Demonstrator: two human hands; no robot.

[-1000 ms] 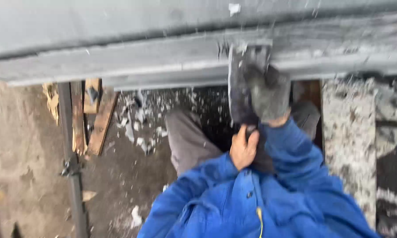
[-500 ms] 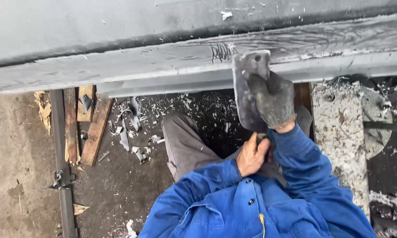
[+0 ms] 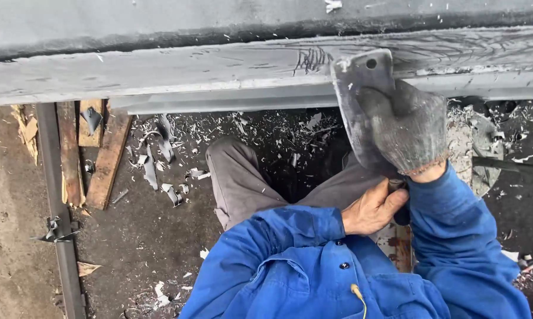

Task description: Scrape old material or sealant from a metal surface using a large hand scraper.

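Gloved right hand (image 3: 409, 133) pressing flat grey steel cleaver blade (image 3: 361, 97) against long grey plank's (image 3: 160, 68) lower edge, upper right of the frame, bare left hand (image 3: 373, 208) closing fingers round its handle below, open floor lying lower left.

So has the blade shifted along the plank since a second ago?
Cannot tell for sure: the blade sits just right of the dark scribble on the plank in each picture, so little if any shift.

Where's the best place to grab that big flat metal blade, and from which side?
Probably its lower handle end, from the person's own side, as the bare left hand does. The blade stands nearly upright against the beam, and the gloved right hand presses its broad flat face, away from its edge.
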